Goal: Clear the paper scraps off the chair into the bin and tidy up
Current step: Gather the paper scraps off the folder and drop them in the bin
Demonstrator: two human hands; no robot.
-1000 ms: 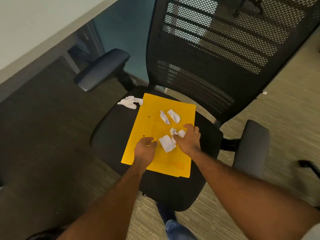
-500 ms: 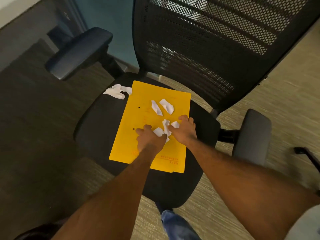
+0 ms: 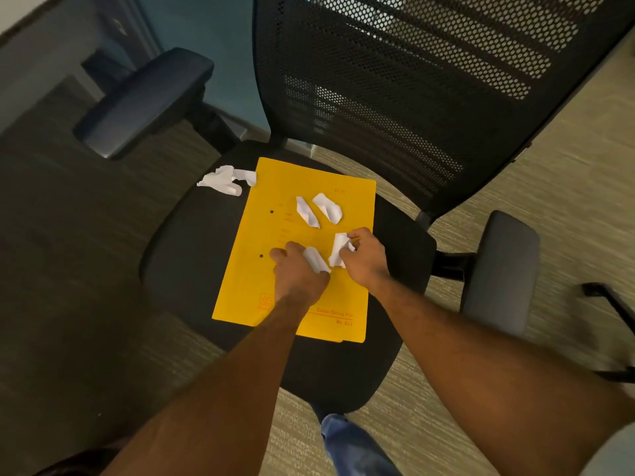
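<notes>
A yellow folder (image 3: 275, 297) lies on the black chair seat (image 3: 192, 255). My left hand (image 3: 297, 273) rests on the folder, its fingers closed around a white paper scrap (image 3: 316, 260). Beside it my right hand (image 3: 366, 257) pinches a second crumpled scrap (image 3: 338, 248). Two loose scraps lie farther back on the folder, a narrow one (image 3: 307, 211) and a wider one (image 3: 328, 207). A bigger crumpled piece (image 3: 225, 180) sits on the seat at the folder's far left corner. No bin is in view.
The chair has a mesh backrest (image 3: 412, 91), a left armrest (image 3: 144, 101) and a right armrest (image 3: 498, 269). A desk edge (image 3: 20, 39) runs along the top left. Carpet surrounds the chair, and my jeans-clad leg (image 3: 354, 444) shows below the seat.
My left hand moved right and closed on the scrap that lay flat between the hands. My right hand gathered its scrap up tighter. The camera view shifted closer.
</notes>
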